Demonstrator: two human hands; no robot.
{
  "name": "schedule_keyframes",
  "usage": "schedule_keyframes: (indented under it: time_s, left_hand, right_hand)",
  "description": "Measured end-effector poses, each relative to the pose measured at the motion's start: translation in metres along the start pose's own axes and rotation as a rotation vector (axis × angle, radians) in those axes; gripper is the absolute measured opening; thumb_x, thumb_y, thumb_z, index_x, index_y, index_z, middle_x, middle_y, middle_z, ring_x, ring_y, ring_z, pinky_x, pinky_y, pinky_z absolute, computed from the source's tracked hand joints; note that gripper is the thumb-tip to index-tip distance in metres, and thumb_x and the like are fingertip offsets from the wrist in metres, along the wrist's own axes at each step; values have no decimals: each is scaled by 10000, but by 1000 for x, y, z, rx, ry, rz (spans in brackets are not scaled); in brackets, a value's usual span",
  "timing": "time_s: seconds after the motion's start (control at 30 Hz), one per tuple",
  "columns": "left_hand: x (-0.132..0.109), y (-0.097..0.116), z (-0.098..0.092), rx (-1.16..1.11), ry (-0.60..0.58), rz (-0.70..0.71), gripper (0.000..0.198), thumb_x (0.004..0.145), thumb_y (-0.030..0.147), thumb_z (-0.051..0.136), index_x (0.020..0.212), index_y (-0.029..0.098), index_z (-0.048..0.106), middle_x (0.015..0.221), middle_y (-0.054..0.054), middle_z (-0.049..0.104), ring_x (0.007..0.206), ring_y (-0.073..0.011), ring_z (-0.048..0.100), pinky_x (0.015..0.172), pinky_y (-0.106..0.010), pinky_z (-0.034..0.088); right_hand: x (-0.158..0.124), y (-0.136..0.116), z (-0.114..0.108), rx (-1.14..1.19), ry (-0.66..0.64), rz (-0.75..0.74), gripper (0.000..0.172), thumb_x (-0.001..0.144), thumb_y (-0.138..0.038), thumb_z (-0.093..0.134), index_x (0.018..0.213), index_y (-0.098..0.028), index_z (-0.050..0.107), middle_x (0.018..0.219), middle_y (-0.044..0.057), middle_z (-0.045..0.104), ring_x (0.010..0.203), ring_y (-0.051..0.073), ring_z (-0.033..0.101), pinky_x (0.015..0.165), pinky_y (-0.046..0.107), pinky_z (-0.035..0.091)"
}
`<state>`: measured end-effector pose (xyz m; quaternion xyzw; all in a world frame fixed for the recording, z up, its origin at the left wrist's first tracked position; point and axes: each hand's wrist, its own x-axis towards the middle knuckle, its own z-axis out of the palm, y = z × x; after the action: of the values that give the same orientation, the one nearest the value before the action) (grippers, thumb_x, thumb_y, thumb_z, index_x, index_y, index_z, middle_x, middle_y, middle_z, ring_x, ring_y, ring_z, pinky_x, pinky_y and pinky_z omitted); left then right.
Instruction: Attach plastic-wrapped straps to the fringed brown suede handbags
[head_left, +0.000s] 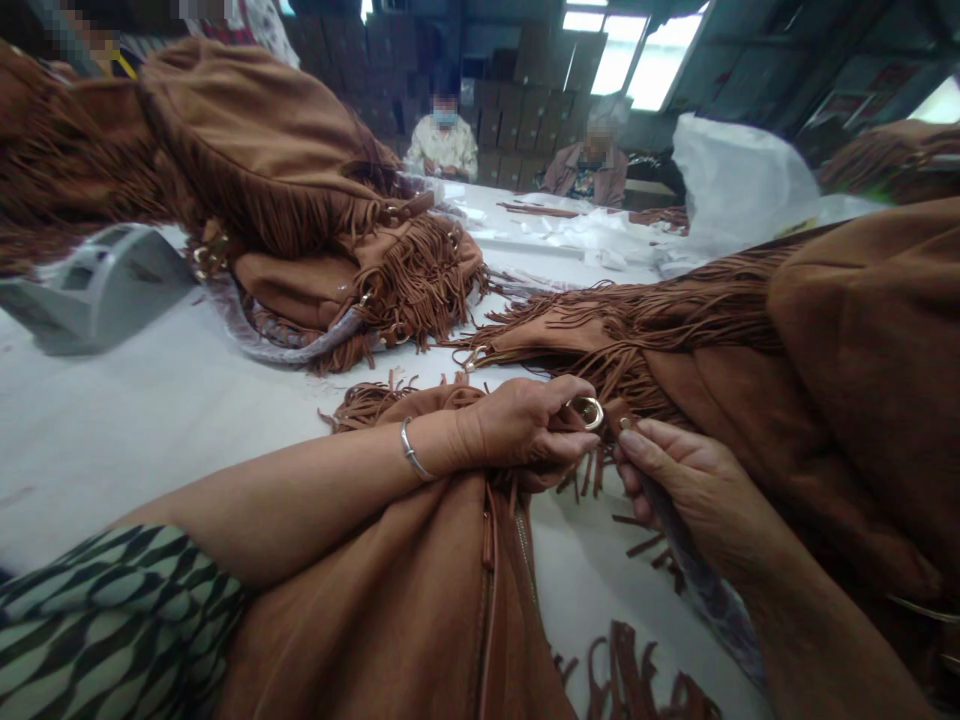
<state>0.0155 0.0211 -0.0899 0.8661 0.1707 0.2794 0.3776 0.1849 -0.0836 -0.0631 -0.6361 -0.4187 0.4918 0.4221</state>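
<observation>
A brown fringed bag [390, 600] with a zipper lies in front of me, under my left forearm. My left hand [525, 425] is closed on a gold metal ring [591, 413], held between thumb and fingers. Just right of the ring, my right hand [675, 465] pinches the brown end of a strap [619, 420] with a small gold stud on it. The strap's length [709, 590], wrapped in clear plastic, runs down beneath my right wrist. Ring and strap end are close together; whether they touch I cannot tell.
Brown fringed bags are piled at the left [262, 140] and right [870, 310]. A grey tape dispenser [112, 285] stands on the white table [187, 420]. White plastic sheeting [742, 185] lies farther back. Two people [442, 145] sit across the table, before stacked cartons [510, 120].
</observation>
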Motion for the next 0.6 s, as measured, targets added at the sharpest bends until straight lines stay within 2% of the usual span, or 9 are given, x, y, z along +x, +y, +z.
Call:
schedule_keyframes:
  time_s: [0.1, 0.23, 0.33, 0.43, 0.6]
  left_hand:
    - [-1, 1, -1, 114, -14, 19, 302, 797, 356, 586, 1016, 156, 530, 779, 5, 638, 678, -102, 582, 613, -187, 426]
    - [-2, 3, -2, 144, -59, 78, 266, 821, 363, 557, 995, 162, 540, 771, 3, 641, 679, -99, 591, 599, -173, 403]
    - [-3, 5, -3, 100, -98, 87, 240, 828, 351, 548, 950, 146, 537, 753, 0, 637, 649, -88, 580, 593, -166, 400]
    - [-4, 5, -4, 100, -116, 61, 232, 827, 353, 549, 938, 149, 537, 768, -2, 645, 652, -87, 584, 595, -164, 398]
    - [-4, 4, -3, 109, -99, 79, 260, 834, 383, 541, 953, 152, 540, 779, -9, 658, 665, -90, 600, 587, -161, 395]
  right_hand:
    - [3, 0, -2, 8, 17, -8, 404, 727, -559, 663, 734, -168, 561, 518, -53, 468, 342, 26, 359, 308, 120, 243]
    - [7, 0, -4, -3, 18, -21, 380, 768, -546, 627, 746, -170, 575, 485, -64, 412, 345, 23, 302, 307, 117, 222]
    - [7, -1, -4, 28, 13, -25, 335, 761, -486, 665, 910, -189, 622, 479, -75, 392, 356, 29, 270, 306, 116, 210]
    - [7, 1, -5, 59, 2, -23, 427, 734, -447, 706, 1080, -211, 624, 482, -74, 403, 377, 36, 265, 311, 113, 205]
    - [8, 3, -8, 51, 13, -28, 456, 703, -453, 733, 1084, -214, 656, 448, -72, 396, 368, 33, 265, 314, 118, 197]
